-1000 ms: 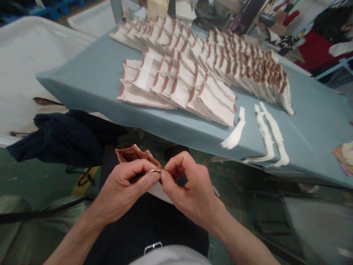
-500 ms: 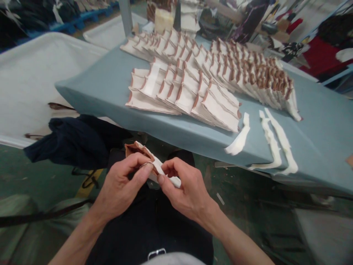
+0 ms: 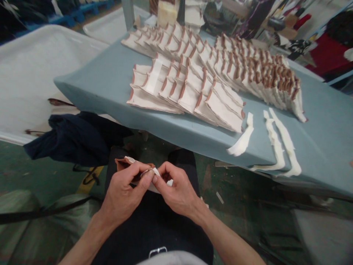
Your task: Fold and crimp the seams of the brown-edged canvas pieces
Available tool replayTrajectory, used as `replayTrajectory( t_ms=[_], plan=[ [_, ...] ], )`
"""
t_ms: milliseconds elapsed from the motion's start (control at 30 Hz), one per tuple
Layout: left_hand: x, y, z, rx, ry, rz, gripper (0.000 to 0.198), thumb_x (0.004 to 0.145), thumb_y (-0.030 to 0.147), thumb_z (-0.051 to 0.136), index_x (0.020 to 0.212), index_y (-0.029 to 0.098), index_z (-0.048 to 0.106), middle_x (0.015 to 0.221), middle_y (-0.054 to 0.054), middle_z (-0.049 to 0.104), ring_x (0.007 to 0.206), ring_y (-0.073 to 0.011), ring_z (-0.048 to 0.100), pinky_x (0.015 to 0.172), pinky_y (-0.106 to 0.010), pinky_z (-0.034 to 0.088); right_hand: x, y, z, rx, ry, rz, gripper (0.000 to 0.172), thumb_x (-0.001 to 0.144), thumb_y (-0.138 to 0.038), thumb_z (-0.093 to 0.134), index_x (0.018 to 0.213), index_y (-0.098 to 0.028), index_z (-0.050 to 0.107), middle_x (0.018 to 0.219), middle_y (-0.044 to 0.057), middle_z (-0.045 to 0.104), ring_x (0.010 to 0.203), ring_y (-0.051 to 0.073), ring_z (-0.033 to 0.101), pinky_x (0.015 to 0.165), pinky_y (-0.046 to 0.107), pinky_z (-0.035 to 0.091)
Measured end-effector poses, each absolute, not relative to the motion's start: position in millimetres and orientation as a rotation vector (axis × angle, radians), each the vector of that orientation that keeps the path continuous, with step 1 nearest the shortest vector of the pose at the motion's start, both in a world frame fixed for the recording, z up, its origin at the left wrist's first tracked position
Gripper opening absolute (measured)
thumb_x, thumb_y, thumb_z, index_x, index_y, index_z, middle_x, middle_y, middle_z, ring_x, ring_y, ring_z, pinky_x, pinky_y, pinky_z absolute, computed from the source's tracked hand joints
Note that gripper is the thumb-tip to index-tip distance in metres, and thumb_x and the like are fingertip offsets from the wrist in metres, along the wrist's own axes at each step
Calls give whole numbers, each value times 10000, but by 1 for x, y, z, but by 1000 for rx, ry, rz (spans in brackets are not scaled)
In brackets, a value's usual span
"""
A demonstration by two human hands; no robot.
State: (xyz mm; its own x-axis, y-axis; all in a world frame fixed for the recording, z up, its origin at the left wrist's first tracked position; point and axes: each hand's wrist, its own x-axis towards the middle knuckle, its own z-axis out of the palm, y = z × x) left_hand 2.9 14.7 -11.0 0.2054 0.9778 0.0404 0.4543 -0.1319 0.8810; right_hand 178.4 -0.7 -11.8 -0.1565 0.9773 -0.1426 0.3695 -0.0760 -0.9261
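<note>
Over my lap, both hands pinch one small folded piece [image 3: 124, 163], brown on one side with a white strip along its edge. My left hand [image 3: 124, 195] grips the piece from the left, thumb and forefinger closed on it. My right hand [image 3: 176, 189] pinches the white strip at the same spot, fingertips touching those of the left. Most of the piece is hidden behind my fingers. On the blue-grey table [image 3: 104, 79] ahead lie several rows of similar cream and brown pieces [image 3: 193, 92], overlapped like tiles.
Three loose white strips [image 3: 275, 145] lie near the table's front edge at the right. A dark blue cloth [image 3: 74, 138] is heaped left of my knees. A white surface [image 3: 27, 73] stretches to the left. Green floor shows under the table.
The pinched piece has dropped lower and closer to my lap. My right hand has slid along the white strip toward the left hand, and less of the strip shows now.
</note>
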Motion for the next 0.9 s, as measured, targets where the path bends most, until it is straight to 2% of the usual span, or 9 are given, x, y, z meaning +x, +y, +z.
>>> replayTrajectory(
  t_ms=[67, 200, 300, 467, 600, 800, 900],
  plan=[
    [-2, 9, -15, 1690, 1398, 739, 241, 964, 395, 635, 886, 209, 768, 854, -21, 822, 726, -187, 738, 671, -253, 527, 176, -7, -20, -1506, -1588, 1252, 255, 960, -392, 625, 783, -217, 571, 690, -38, 595, 625, 127, 544, 595, 253, 372],
    [-6, -1, -22, 1721, 1398, 527, 390, 1003, 449, 528, 728, 218, 680, 743, -23, 771, 679, -192, 688, 632, -265, 492, 171, -20, -34, -1550, -1630, 1184, 243, 951, -349, 623, 760, -218, 549, 693, -31, 598, 639, 132, 545, 630, 264, 364],
    [-3, -4, -23, 1728, 1430, 518, 371, 1001, 434, 483, 755, 222, 663, 728, -20, 740, 666, -192, 667, 642, -276, 483, 167, -24, -39, -1557, -1641, 1140, 253, 966, -343, 606, 757, -224, 526, 677, -38, 575, 616, 129, 522, 618, 266, 343],
    [5, 5, -25, 1668, 1486, 537, 224, 905, 369, 537, 783, 226, 659, 731, -14, 705, 675, -201, 619, 659, -300, 442, 171, -21, -41, -1483, -1706, 1136, 242, 961, -311, 609, 762, -228, 498, 684, -47, 548, 606, 121, 485, 610, 265, 325],
    [6, 7, -31, 1562, 1376, 476, 343, 931, 453, 520, 708, 226, 647, 687, -7, 679, 659, -200, 611, 627, -291, 449, 176, -25, -50, -1555, -1621, 1224, 324, 978, -384, 636, 737, -224, 491, 651, -57, 505, 593, 119, 452, 592, 263, 313],
    [8, -10, -37, 1471, 1531, 491, 336, 900, 436, 611, 634, 231, 604, 536, 43, 509, 513, -157, 440, 544, -275, 283, 174, -39, -65, -1530, -1444, 1384, 374, 982, -482, 640, 749, -221, 508, 651, -59, 490, 610, 125, 450, 602, 266, 355],
    [11, -18, -40, 1387, 1558, 572, 389, 896, 459, 638, 595, 222, 573, 528, 39, 498, 517, -151, 445, 539, -268, 293, 173, -41, -66, -1537, -1436, 1380, 357, 977, -454, 655, 747, -214, 527, 647, -58, 493, 625, 125, 452, 611, 266, 352]
  ],
)
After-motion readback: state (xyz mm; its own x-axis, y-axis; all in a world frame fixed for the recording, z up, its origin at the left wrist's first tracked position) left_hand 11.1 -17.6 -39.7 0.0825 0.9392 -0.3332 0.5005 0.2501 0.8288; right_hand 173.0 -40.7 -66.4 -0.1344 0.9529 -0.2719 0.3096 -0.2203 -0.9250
